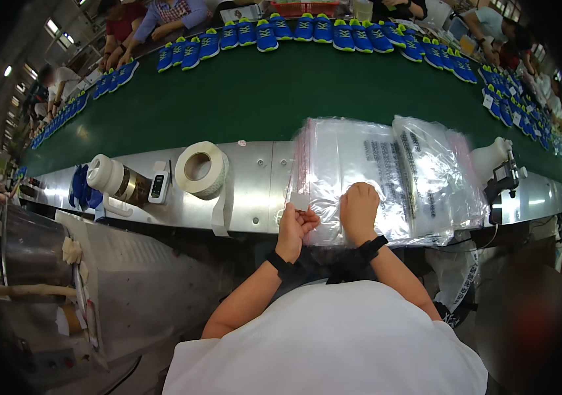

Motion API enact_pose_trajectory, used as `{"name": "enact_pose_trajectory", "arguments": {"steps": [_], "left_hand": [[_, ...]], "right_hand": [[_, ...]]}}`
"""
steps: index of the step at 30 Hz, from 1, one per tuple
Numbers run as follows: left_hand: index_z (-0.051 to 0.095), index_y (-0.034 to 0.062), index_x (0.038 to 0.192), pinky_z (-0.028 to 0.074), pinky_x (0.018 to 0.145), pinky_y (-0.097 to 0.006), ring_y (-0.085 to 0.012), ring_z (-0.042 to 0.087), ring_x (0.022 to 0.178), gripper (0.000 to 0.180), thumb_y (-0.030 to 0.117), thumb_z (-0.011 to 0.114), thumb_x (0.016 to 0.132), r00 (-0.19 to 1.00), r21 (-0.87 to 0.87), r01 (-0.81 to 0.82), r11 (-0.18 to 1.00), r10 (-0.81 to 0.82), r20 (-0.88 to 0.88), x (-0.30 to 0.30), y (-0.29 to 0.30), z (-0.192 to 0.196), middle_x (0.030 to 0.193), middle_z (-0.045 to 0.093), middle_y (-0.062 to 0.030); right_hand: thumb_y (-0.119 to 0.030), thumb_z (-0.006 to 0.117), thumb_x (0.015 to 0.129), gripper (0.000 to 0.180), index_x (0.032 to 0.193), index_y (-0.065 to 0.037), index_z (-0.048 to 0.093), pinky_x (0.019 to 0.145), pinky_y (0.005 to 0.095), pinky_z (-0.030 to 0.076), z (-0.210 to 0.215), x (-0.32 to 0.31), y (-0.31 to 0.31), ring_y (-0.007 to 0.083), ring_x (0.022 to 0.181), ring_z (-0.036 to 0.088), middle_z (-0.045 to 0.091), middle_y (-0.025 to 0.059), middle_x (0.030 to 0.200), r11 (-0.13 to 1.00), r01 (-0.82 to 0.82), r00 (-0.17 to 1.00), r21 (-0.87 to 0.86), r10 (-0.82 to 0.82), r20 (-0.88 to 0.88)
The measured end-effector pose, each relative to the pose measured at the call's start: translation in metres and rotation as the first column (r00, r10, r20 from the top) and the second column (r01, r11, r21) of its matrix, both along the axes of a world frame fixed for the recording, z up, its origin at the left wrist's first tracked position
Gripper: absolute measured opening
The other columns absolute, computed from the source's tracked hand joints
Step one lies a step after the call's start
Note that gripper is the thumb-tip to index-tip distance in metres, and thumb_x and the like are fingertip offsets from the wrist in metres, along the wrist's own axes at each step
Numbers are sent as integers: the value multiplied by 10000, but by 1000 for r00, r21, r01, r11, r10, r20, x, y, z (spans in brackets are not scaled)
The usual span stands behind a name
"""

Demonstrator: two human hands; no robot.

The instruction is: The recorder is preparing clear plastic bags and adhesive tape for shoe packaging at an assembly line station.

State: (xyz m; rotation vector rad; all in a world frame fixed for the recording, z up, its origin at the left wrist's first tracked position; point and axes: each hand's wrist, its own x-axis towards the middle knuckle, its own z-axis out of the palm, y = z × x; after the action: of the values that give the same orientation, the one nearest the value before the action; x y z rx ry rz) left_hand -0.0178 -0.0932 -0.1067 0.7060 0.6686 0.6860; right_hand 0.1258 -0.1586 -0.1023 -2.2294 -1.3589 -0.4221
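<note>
Clear plastic bags [353, 141] lie in a broad stack on the near side of the table [251, 184], in front of the person and reaching to the right. The left hand [297, 227] grasps a small white label [299, 201] between thumb and fingertips at the stack's left edge; the right hand [360, 209] rests half-curled on the film, and I cannot tell whether its grip pinches any of it. For clean handling, the label is best held by its rim, with its face free of the fingers, while the right hand presses lightly enough to flatten the film without dragging the sheets beneath. Such thin film probably slides and creases easily, so a steady palm should serve better than a hard pinch. The bags are glossy and rumpled, printed with dark lettering, with pinkish bands along the left and right sides. Farther left, a thick roll of pale labels [218, 178] with a hollow core trails its flat strip over the table's near edge. The tabletop is smooth, shiny metal, and beyond it runs a matte green belt [261, 92] bearing blue shoes [266, 37] with lime trim.
</note>
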Motion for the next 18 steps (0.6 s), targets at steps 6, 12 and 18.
{"name": "enact_pose_trajectory", "arguments": {"steps": [6, 12, 18], "left_hand": [[485, 28, 858, 479, 624, -277, -129, 503, 612, 507, 490, 284, 915, 1000, -64, -19, 998, 18, -14, -9, 9, -10, 705, 484, -31], [481, 37, 829, 470, 570, -265, -120, 485, 558, 518, 511, 287, 908, 996, -89, -59, 994, 53, -77, -2, 8, -4, 642, 464, -17], [480, 19, 877, 495, 693, -317, -194, 583, 769, 465, 458, 332, 912, 968, -66, 100, 993, -112, -226, 7, 26, 13, 762, 534, -72]], "right_hand": [[-197, 665, 666, 248, 797, -29, 537, 884, 484, 293, 20, -30, 0, 279, 959, 431, 484, 103, 939, 989, -146, 976, 29, 148, -161], [-143, 629, 696, 177, 777, -14, 540, 864, 469, 314, 3, -15, 3, 287, 932, 440, 493, 111, 897, 992, -123, 991, 32, 125, -56], [-73, 565, 754, 86, 734, -7, 513, 672, 366, 387, 15, 14, -22, 286, 744, 476, 500, 122, 764, 981, -43, 867, 192, 132, -481]]}}
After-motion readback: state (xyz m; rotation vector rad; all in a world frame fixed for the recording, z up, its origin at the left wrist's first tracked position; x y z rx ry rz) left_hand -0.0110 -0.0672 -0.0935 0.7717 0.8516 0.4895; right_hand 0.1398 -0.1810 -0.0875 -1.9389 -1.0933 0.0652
